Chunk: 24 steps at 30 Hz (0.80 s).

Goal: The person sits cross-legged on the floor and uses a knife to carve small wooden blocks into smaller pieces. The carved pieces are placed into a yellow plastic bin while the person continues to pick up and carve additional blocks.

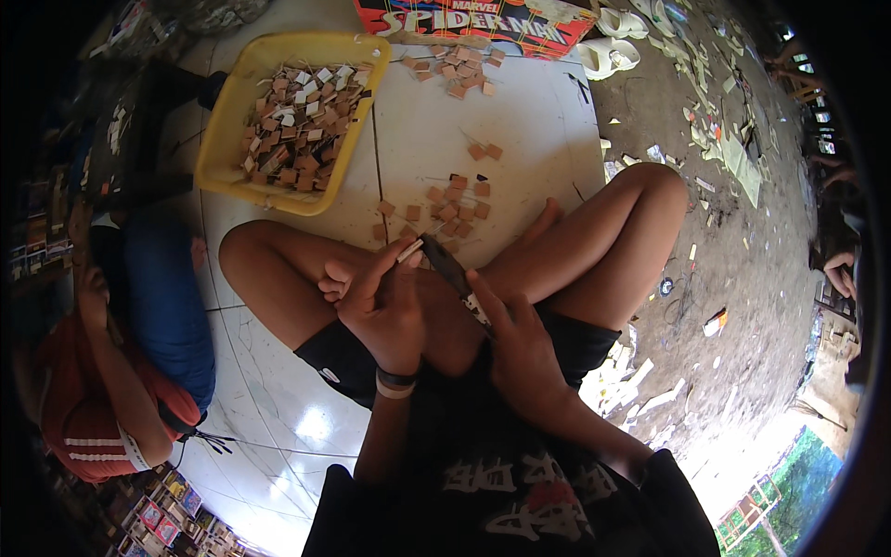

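Observation:
My left hand [385, 311] pinches a small light-edged piece [409, 249] between thumb and fingertips, above my crossed legs. Closed around a dark plier-like tool [449, 272] is my right hand [522, 348]; the tool's tip meets the piece at my left fingertips. Whether its jaws grip the piece is too small to tell. Just beyond my hands, small brown square tiles [455, 206] lie loosely on the white floor, some with thin pale strands or wires. A yellow basin [212, 148] at the far left holds many similar brown squares, a few showing white faces.
More brown squares [464, 70] lie farther off, by a red printed box [478, 23]. White clogs [613, 56] stand beside the tiled floor's edge. Littered dirt ground [724, 241] stretches along the right. A person in a red shirt [88, 399] sits close on my left.

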Motion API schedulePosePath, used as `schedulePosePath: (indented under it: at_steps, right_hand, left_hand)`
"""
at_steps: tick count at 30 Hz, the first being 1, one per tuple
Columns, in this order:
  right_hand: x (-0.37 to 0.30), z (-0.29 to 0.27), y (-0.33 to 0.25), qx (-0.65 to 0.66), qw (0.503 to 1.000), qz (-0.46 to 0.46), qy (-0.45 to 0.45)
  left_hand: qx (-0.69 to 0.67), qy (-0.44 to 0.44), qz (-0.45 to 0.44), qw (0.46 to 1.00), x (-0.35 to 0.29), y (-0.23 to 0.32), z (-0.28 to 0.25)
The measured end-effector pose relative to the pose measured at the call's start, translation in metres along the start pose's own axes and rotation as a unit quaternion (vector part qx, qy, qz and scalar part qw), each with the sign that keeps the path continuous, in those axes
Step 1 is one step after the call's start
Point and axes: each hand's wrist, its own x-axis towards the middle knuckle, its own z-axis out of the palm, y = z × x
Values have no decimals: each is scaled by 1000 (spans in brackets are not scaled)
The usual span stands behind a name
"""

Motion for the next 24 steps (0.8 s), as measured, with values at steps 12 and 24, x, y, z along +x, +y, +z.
schedulePosePath:
  at_steps: [12,24]
  right_hand:
    - [-2,-31,4,58,997,-18,39]
    - [-8,-30,-4,140,988,-60,23]
  left_hand:
    - [-258,-116,-277,918,35,12,-22]
    - [-261,-137,-283,913,36,26,-24]
